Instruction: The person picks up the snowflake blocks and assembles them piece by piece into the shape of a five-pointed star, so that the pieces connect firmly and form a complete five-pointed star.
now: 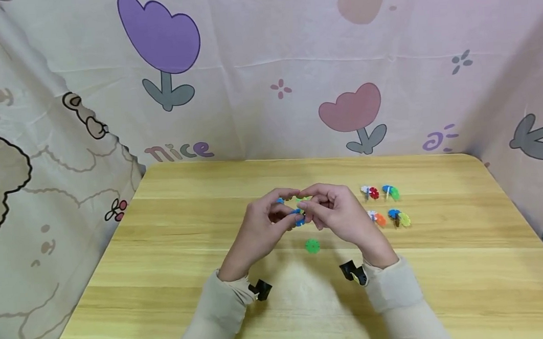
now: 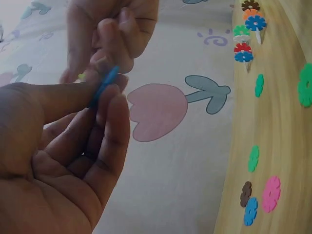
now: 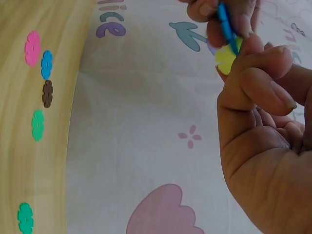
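Note:
Over the middle of the wooden table (image 1: 166, 277) both hands meet. My left hand (image 1: 285, 211) pinches a blue snowflake disc (image 2: 105, 85) between thumb and fingers. My right hand (image 1: 314, 204) pinches a yellow disc (image 3: 225, 58) by its edge. The blue disc (image 3: 224, 19) stands edge-on against the yellow one, touching it. In the left wrist view the right hand (image 2: 114, 34) is just above the left hand's fingertips (image 2: 114, 92), and only a sliver of the yellow disc (image 2: 82, 76) shows. A loose green disc (image 1: 312, 246) lies on the table just below the hands.
Several joined disc pairs (image 1: 384, 204) stand at the right of the table. Loose discs lie behind the hands: pink (image 3: 32, 48), blue (image 3: 46, 64), brown (image 3: 47, 93) and green (image 3: 37, 125). A flower-printed cloth (image 1: 266, 77) hangs behind and beside the table.

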Demonstrator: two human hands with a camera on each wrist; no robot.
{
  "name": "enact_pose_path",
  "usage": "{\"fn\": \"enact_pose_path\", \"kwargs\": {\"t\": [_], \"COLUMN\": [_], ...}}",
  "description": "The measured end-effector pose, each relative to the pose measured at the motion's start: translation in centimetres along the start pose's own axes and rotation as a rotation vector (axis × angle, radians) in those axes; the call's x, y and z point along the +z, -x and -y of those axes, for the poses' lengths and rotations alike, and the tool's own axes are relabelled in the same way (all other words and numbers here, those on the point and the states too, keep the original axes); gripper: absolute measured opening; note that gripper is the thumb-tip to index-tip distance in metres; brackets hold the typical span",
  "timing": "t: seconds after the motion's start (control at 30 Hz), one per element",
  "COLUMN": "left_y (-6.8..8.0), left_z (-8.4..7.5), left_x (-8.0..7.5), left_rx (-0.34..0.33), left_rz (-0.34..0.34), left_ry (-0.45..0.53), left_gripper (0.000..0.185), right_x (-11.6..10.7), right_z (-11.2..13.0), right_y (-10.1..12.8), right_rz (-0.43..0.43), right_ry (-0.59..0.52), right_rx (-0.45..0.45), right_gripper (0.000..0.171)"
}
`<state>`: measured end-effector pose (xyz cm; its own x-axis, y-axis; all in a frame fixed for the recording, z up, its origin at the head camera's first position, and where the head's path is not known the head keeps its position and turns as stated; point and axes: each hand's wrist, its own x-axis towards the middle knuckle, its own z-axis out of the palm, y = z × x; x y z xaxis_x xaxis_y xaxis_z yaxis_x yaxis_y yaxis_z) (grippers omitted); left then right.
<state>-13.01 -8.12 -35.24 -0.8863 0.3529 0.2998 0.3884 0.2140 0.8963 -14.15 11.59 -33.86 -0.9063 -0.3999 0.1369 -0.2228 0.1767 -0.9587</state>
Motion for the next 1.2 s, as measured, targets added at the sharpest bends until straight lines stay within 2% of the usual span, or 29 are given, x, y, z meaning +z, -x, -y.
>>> {"fn": "enact_pose_path", "kwargs": {"t": [0.17,0.3,0.37,0.6,0.77,0.9,1.03,1.1,1.2], "left_y": [0.0,0.0,0.0,-0.1,-0.2,-0.2,-0.4,-0.4,-0.5], "left_z": [-1.5,-2.2,-1.9,0.3,0.6,0.7,0.8,0.8,1.0], "left_x": [-0.6,-0.9,-0.9,-0.6,-0.4,-0.2,-0.2,-0.2,-0.3], "left_rx": [-0.047,-0.054,-0.054,-0.054,-0.059,-0.08,-0.077,-0.071,-0.056], "left_rz": [0.003,0.012,0.017,0.033,0.047,0.048,0.067,0.087,0.121], "left_ry": [0.11,0.165,0.176,0.215,0.241,0.246,0.272,0.289,0.328], "left_gripper": [0.033,0.032,0.032,0.036,0.043,0.044,0.043,0.042,0.045], "right_x": [-0.6,-1.0,-1.0,-0.5,0.0,0.0,-0.6,-1.1,-1.8], "right_z": [0.3,0.6,0.8,2.1,2.9,1.8,0.5,0.0,-0.6], "right_y": [0.2,0.4,0.4,0.8,1.0,0.8,0.4,0.5,0.6], "right_rz": [-0.024,-0.029,-0.022,-0.006,0.032,0.037,0.022,0.001,0.03], "right_ry": [-0.005,-0.032,-0.023,0.023,0.022,0.036,0.094,0.16,0.316], "right_rx": [-0.022,-0.044,-0.049,-0.041,-0.057,-0.078,-0.102,-0.097,-0.017], "right_gripper": [0.017,0.018,0.017,0.012,0.013,0.012,0.01,0.007,0.006]}}
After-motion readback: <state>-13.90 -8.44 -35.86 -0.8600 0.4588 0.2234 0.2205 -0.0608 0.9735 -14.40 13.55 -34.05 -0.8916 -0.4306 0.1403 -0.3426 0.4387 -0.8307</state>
